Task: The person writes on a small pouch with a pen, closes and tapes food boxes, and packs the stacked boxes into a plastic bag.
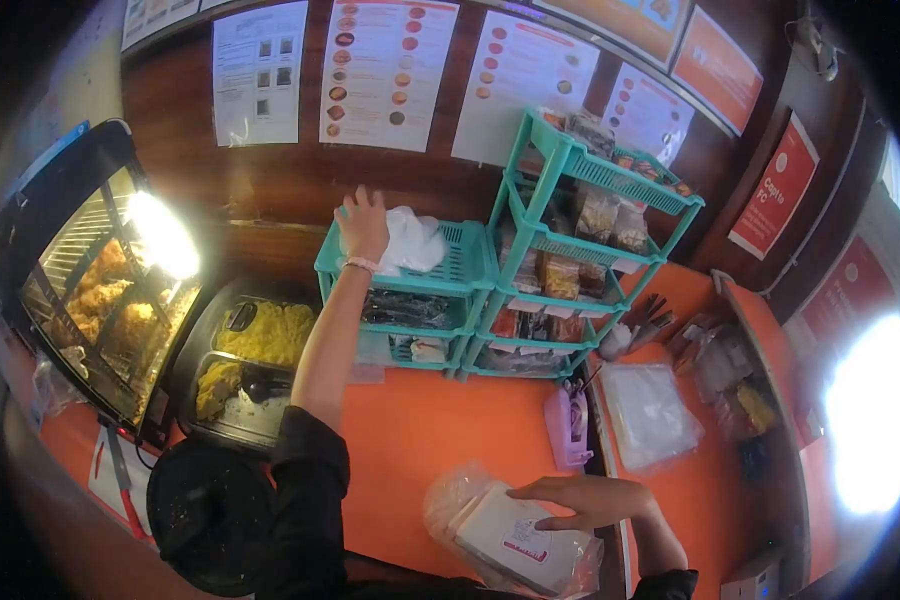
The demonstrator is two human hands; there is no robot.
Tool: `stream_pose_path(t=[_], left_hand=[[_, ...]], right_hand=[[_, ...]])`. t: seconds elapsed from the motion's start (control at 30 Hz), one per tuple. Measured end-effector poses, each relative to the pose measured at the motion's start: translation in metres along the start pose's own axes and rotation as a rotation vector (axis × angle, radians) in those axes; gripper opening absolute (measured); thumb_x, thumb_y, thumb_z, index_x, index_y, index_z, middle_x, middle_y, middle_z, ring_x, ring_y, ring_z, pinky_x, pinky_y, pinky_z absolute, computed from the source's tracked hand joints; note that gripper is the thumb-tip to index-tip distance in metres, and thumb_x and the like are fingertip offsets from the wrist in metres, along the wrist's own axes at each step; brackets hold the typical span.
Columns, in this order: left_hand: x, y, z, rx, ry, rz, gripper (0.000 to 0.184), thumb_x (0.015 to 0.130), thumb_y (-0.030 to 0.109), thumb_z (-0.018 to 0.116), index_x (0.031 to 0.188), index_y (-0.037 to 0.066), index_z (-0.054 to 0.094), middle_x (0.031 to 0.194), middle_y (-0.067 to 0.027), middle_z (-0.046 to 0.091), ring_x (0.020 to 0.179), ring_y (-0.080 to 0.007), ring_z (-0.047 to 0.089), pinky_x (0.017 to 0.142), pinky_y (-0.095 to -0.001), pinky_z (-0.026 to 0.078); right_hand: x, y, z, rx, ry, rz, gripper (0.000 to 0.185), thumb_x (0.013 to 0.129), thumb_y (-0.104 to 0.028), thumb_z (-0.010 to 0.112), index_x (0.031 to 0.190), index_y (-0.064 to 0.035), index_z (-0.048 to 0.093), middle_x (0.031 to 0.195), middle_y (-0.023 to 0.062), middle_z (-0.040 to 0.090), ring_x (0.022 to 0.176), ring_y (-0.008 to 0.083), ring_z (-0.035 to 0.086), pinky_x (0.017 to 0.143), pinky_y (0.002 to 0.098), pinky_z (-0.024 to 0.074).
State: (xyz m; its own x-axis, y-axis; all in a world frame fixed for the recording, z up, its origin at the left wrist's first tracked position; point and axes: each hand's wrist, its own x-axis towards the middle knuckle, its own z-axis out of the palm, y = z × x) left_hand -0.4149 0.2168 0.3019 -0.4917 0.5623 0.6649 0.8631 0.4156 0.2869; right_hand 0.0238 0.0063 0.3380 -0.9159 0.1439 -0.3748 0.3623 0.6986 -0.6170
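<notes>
My left hand [363, 225] reaches out to the top tray of a low teal plastic rack [467, 262], its fingers apart beside a crumpled white plastic bag [410, 242]. Nothing shows in its grasp. Close to my body, a stack of white printed paper packets [505, 540] lies in a clear plastic wrapper [448, 500] on the orange counter. Over that stack rests my right hand [595, 500], palm down with fingers stretched out across the top packet. Its far fingers are partly hidden.
To the left stand a lit food warmer [110, 290] with fried pieces and a black tray [195, 400] of yellow food. A black round lid [210, 515] sits nearer. A taller teal rack [540, 240] holds packets. Clear bags [650, 412] and a purple holder [567, 430] lie right.
</notes>
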Motion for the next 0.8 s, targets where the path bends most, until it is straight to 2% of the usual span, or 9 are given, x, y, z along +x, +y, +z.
stream_pose_path(t=[0.1,0.17,0.3,0.43,0.5,0.57,0.67,0.77,0.8], left_hand=[[-0.015,0.008,-0.014,-0.078,0.144,0.375,0.012,0.080,0.017,0.057,0.077,0.010,0.067,0.107,-0.0090,0.057,0.103,-0.0272,0.053,0.082,-0.0464,0.043],[-0.026,0.001,0.003,-0.039,-0.071,0.784,0.010,0.073,0.020,0.063,0.079,0.013,0.066,0.106,-0.0053,0.058,0.103,-0.0260,0.050,0.083,-0.0463,0.041],[-0.017,0.010,0.023,0.029,-0.106,0.621,0.014,0.067,0.022,0.069,0.080,0.017,0.067,0.101,-0.0012,0.059,0.100,-0.0248,0.051,0.081,-0.0451,0.041],[-0.010,0.009,-0.033,-0.499,0.043,0.612,0.013,0.073,0.021,0.068,0.074,0.011,0.060,0.094,-0.0018,0.061,0.093,-0.0272,0.055,0.075,-0.0440,0.044],[-0.006,0.025,-0.073,-0.666,-0.056,0.517,0.014,0.075,0.021,0.068,0.075,0.009,0.059,0.091,-0.0024,0.062,0.087,-0.0255,0.059,0.073,-0.0414,0.046],[-0.014,0.046,-0.107,-0.975,-0.254,0.435,0.016,0.078,0.019,0.068,0.078,0.006,0.058,0.086,-0.0037,0.063,0.076,-0.0207,0.064,0.068,-0.0355,0.049],[-0.063,0.090,-0.166,-1.496,-0.779,0.463,0.017,0.081,0.015,0.067,0.082,0.002,0.055,0.083,-0.0051,0.063,0.077,-0.0104,0.063,0.067,-0.0278,0.049],[-0.124,0.107,-0.203,-1.512,-0.836,0.677,0.019,0.079,0.014,0.068,0.085,0.001,0.056,0.085,-0.0072,0.062,0.086,-0.0171,0.062,0.076,-0.0337,0.048],[-0.140,0.105,-0.211,-1.357,-0.516,0.820,0.023,0.077,0.014,0.069,0.092,0.003,0.055,0.086,-0.0084,0.062,0.092,-0.0222,0.059,0.081,-0.0366,0.046]], right_hand=[[0.004,0.001,-0.001,0.063,-0.112,0.038,0.057,0.092,-0.032,0.051,0.137,-0.0024,0.032,0.131,0.0185,0.043,0.120,0.0303,0.044,0.099,0.0366,0.0367],[0.012,-0.006,-0.005,0.069,-0.114,0.007,0.060,0.091,-0.034,0.050,0.138,-0.0023,0.031,0.129,0.0192,0.044,0.115,0.0317,0.047,0.096,0.0375,0.0393],[0.013,-0.005,-0.005,0.056,-0.037,-0.138,0.061,0.091,-0.035,0.050,0.138,-0.0019,0.030,0.129,0.0195,0.044,0.113,0.0326,0.049,0.093,0.0382,0.0420],[0.000,-0.007,-0.017,0.046,0.002,-0.141,0.058,0.089,-0.028,0.055,0.136,-0.0022,0.033,0.130,0.0173,0.044,0.112,0.0293,0.051,0.093,0.0373,0.0429],[-0.002,-0.002,-0.025,0.089,0.163,-0.203,0.061,0.087,-0.018,0.059,0.138,-0.0024,0.029,0.131,0.0151,0.045,0.105,0.0238,0.057,0.089,0.0349,0.0462],[0.008,-0.012,-0.035,0.407,0.434,0.042,0.068,0.085,-0.011,0.061,0.140,-0.0037,0.022,0.130,0.0168,0.045,0.095,0.0195,0.061,0.081,0.0327,0.0506],[0.050,-0.030,-0.047,0.558,1.066,-0.180,0.070,0.082,0.001,0.059,0.139,-0.0054,0.018,0.124,0.0191,0.045,0.090,0.0185,0.062,0.073,0.0283,0.0531],[0.074,-0.033,-0.055,0.579,1.286,-0.294,0.059,0.081,0.006,0.056,0.131,-0.0051,0.027,0.118,0.0168,0.047,0.089,0.0176,0.061,0.072,0.0260,0.0532],[0.078,-0.030,-0.049,0.570,1.369,-0.357,0.051,0.081,0.008,0.055,0.125,-0.0046,0.033,0.115,0.0146,0.048,0.088,0.0167,0.061,0.072,0.0249,0.0530]])
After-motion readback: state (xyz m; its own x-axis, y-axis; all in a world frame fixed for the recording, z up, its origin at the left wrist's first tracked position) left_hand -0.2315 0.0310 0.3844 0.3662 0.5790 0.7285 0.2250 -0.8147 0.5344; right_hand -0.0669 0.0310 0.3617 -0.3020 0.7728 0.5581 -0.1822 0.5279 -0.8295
